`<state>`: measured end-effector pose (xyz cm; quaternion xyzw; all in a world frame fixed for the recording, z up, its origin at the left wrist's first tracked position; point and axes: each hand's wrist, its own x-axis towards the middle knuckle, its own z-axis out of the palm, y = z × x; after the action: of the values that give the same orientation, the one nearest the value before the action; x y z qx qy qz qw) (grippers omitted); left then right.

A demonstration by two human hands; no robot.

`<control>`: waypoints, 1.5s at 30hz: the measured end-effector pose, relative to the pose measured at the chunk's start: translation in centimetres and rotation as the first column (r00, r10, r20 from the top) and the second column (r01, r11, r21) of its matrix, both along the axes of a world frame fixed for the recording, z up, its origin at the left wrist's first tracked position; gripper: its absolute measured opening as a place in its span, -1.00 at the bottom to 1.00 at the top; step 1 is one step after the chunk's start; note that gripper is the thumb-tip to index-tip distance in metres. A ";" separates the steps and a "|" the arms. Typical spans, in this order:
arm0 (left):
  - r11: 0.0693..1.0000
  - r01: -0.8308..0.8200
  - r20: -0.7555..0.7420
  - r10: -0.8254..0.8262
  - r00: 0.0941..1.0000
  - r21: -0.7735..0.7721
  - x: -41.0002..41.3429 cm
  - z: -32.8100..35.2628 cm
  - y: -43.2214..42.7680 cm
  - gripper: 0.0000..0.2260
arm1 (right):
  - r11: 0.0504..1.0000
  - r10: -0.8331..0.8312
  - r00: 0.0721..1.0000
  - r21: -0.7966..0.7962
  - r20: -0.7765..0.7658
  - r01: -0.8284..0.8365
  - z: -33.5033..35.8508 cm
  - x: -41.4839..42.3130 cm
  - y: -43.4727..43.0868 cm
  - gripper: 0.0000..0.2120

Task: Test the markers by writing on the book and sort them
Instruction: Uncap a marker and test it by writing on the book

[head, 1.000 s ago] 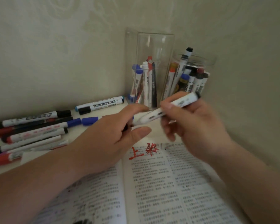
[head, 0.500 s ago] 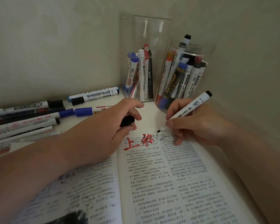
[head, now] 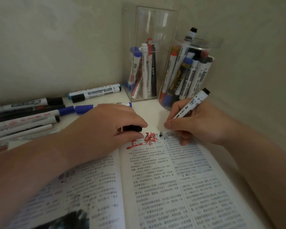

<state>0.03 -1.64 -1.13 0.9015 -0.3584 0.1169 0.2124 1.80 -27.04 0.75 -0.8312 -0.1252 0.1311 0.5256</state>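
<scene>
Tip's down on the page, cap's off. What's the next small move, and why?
Probably pull the marker a short stroke across the top of the book: the right hand has its tip on the paper beside the red writing, with only a small black dot there. The left hand holds the cap.

The left hand [head: 106,129] pinches a black cap [head: 132,128] while the right hand [head: 201,124] grips a marker [head: 191,104] pen-style, tip down.

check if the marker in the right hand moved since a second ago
Yes: the marker dropped from in front of the round jar to the book, tip now beside the red writing.
</scene>
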 end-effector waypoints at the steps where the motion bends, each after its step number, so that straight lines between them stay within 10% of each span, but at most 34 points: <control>1: 1.000 0.012 -0.005 -0.012 1.000 0.020 0.1 -0.1 0.0 -0.76 | 1.000 0.025 1.000 -0.011 -0.015 -0.025 0.1 0.0 0.0 -0.86; 11: 1.000 -0.030 -0.058 0.030 0.998 -0.003 0.1 -0.8 0.0 -0.74 | 0.992 -0.087 0.994 0.093 0.072 0.080 1.1 0.8 -1.9 -0.78; 32: 0.998 -0.018 0.025 0.017 1.000 0.053 0.2 -0.8 -0.1 -0.68 | 0.953 0.024 0.991 -0.303 0.132 0.018 2.1 0.8 -2.4 -0.64; 40: 0.998 0.011 0.001 -0.011 1.000 0.057 0.1 -0.6 -0.1 -0.68 | 0.964 -0.111 0.992 0.251 0.063 0.092 1.7 1.0 -2.7 -0.73; 45: 0.999 0.014 -0.008 -0.014 1.000 0.038 0.1 -0.6 -0.1 -0.69 | 0.997 -0.076 0.985 0.042 0.157 0.071 0.8 1.0 -2.5 -0.78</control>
<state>0.14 -1.77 -1.69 0.9034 -0.3660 0.1050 0.1973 2.76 -29.53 1.59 -0.8334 -0.1381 0.0428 0.5333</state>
